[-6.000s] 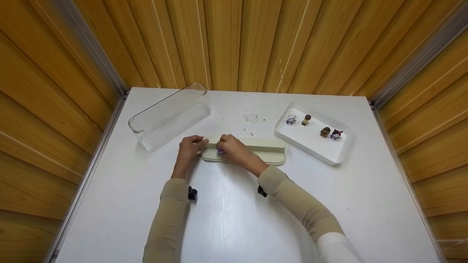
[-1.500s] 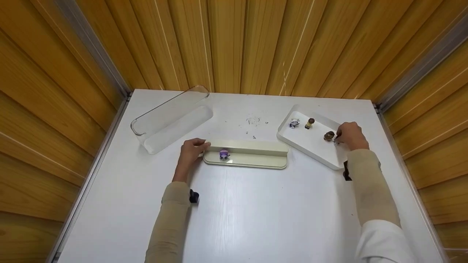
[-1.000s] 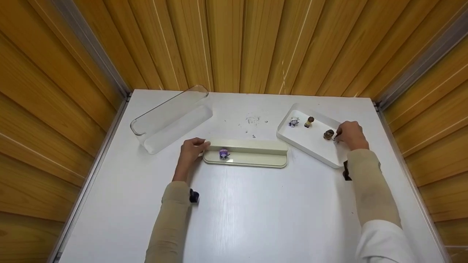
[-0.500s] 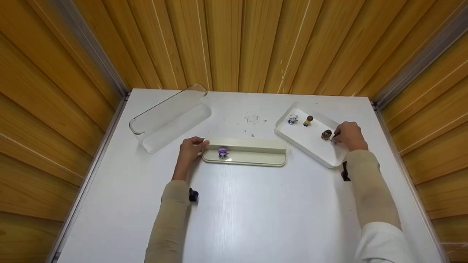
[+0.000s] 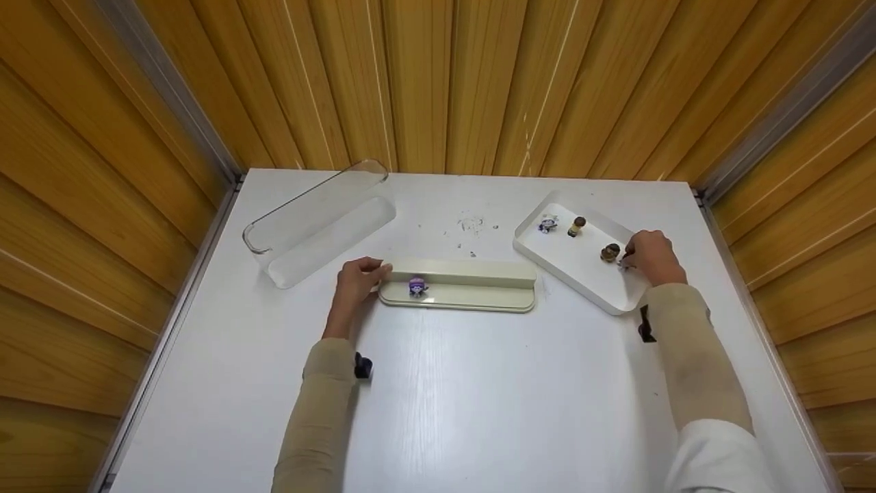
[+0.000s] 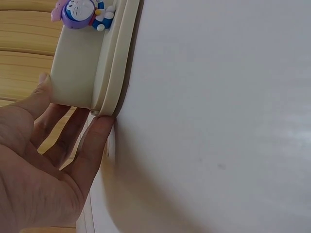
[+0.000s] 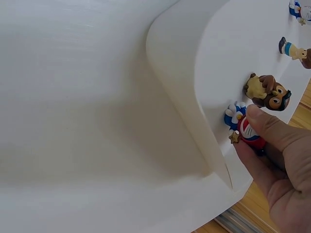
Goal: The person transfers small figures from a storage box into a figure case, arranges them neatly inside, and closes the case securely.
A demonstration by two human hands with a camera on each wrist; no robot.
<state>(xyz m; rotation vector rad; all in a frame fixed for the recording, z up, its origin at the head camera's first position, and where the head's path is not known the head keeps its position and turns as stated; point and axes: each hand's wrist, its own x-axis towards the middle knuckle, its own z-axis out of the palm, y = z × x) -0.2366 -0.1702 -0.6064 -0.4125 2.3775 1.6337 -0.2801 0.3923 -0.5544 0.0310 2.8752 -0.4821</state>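
One red-and-blue figurine is pinched between thumb and fingers of the right hand in the white tray, just beside an owl figurine; whether its feet touch the tray cannot be told. By the fingers of the left hand, the left end of a cream stand is gripped on the bench, and a purple-hooded figurine is seen near this end.

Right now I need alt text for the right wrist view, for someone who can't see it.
A right hand pinches a red-and-blue figure inside a white tray. Close beside it is an owl figure, then a brown-haired figure and a blue-and-white one toward the upper right. White table fills the left.
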